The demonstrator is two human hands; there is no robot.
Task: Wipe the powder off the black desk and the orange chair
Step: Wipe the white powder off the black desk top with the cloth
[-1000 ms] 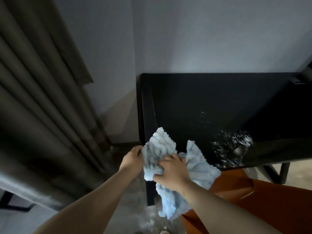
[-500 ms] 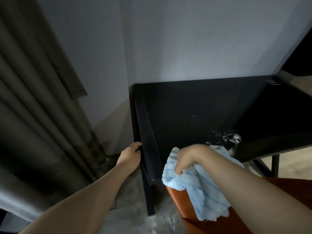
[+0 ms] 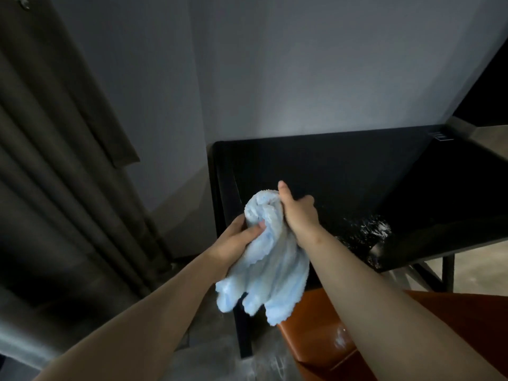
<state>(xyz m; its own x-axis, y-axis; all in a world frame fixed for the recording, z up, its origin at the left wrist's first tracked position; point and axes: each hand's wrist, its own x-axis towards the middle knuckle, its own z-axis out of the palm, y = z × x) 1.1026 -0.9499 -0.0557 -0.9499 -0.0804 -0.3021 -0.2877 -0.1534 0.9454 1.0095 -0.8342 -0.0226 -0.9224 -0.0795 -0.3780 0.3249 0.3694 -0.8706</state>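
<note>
You hold a light blue cloth [image 3: 268, 259] in both hands above the near left corner of the black counter [image 3: 316, 171], your left hand [image 3: 237, 240] gripping its bunched middle from below and your right hand [image 3: 298, 213] closed round its top, thumb pointing up. White powder [image 3: 375, 228] lies scattered near the counter's front edge, to the right of your hands, while a smaller white smear marks the orange chair [image 3: 450, 323] below, just beside your right forearm
</note>
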